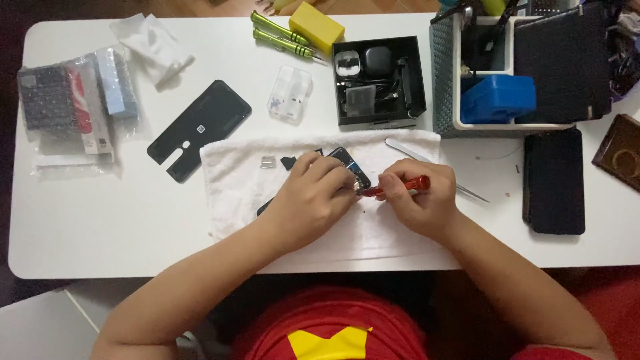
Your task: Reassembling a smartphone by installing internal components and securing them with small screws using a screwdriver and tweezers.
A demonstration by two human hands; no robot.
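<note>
On the table (100,227), the towel (233,180) lies at the middle with the opened phone (350,165) on it, the back cover (200,129) to its left, the tweezers (433,168) at its right edge, the tray (379,81) behind it and the organiser basket (443,80) right of the tray.

On a white towel (233,180), the left hand (310,200) steadies a dark opened phone (352,167) while the right hand (420,203) grips a red-handled screwdriver (400,187) against it.
</note>
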